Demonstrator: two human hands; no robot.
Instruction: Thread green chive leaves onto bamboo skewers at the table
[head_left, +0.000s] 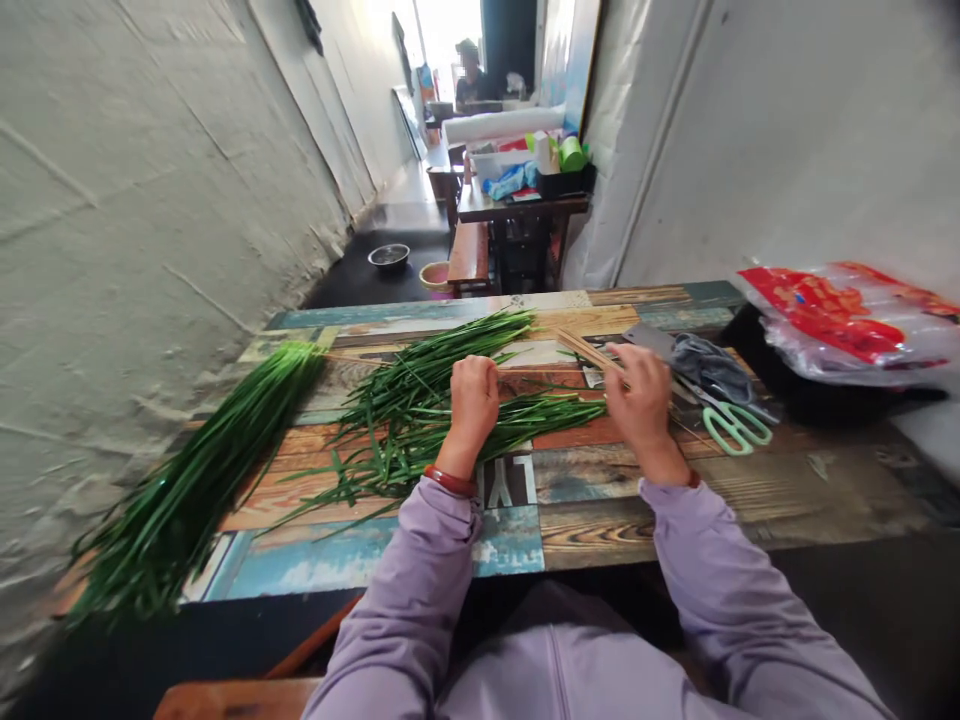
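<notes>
Farther off, a black tray (pixel 561 187) holds a green item (pixel 572 154); at your right a clear package (pixel 840 335) bears unreadable red print, and the tabletop (pixel 589 485) shows a "Y" (pixel 500 483). Your left hand (pixel 474 395) curls over green stalks (pixel 420 415) lying mid-table, your right hand (pixel 639 395) bends down at wooden sticks (pixel 583 347); I cannot tell whether either grips anything.

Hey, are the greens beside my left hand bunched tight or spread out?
Spread out: the greens splay at their leaf ends, with table showing between.
</notes>
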